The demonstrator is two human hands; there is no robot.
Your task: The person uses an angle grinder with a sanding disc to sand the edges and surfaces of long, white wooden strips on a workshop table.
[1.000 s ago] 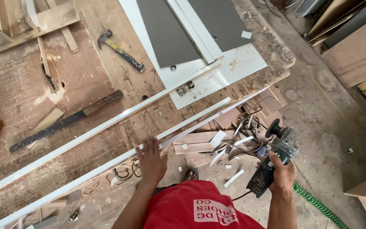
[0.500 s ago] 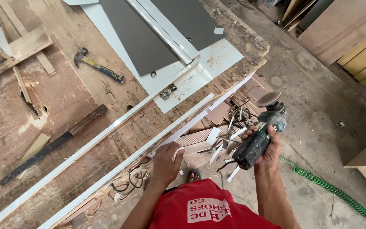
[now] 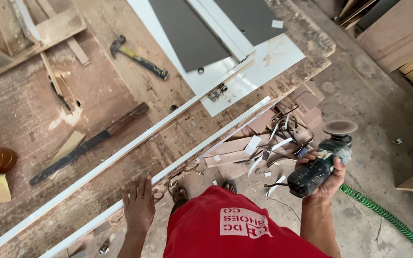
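Observation:
My left hand [image 3: 139, 204] lies flat, fingers apart, on the near long white strip [image 3: 201, 148] at the workbench's front edge. A second long white strip [image 3: 120, 153] runs parallel just beyond it. My right hand [image 3: 328, 179] grips a dark green angle grinder [image 3: 319, 165] out past the bench edge, above the floor, its sanding disc [image 3: 340, 127] pointing away from me. I wear a red shirt [image 3: 235, 227].
On the worn wooden bench [image 3: 120, 86] lie a hammer [image 3: 137, 57], a long dark-handled blade [image 3: 87, 143], white and grey panels [image 3: 225, 52] and wood offcuts. Scrap wood and strip trimmings [image 3: 264, 143] litter the floor under the bench edge. A green coiled hose [image 3: 383, 215] trails right.
My right hand has lifted the grinder up and to the right, turning its disc outward. My left hand stays pressed on the near strip.

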